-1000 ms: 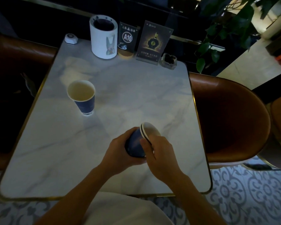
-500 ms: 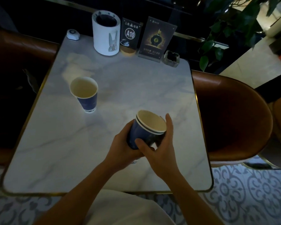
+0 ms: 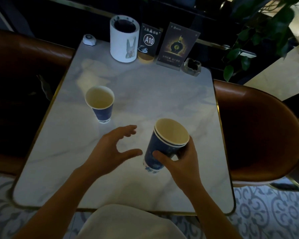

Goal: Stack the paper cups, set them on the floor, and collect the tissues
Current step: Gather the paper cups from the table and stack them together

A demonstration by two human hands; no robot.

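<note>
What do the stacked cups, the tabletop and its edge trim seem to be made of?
Stacked cups: paper, by the thin rolled rims and matte cream inside, with a printed blue outside. Tabletop: marble or a marble-look slab, white with grey veins and a soft sheen; which one cannot be told. Edge trim: probably brass-toned metal, a thin gold band that catches light.

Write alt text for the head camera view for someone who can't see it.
Seen from above, a person's right hand holds nested blue paper cups tilted over a white marble table, while the open left hand hovers beside them. A third blue cup stands upright to the left; a white cylindrical holder and an A10 table sign sit at the far edge.
</note>
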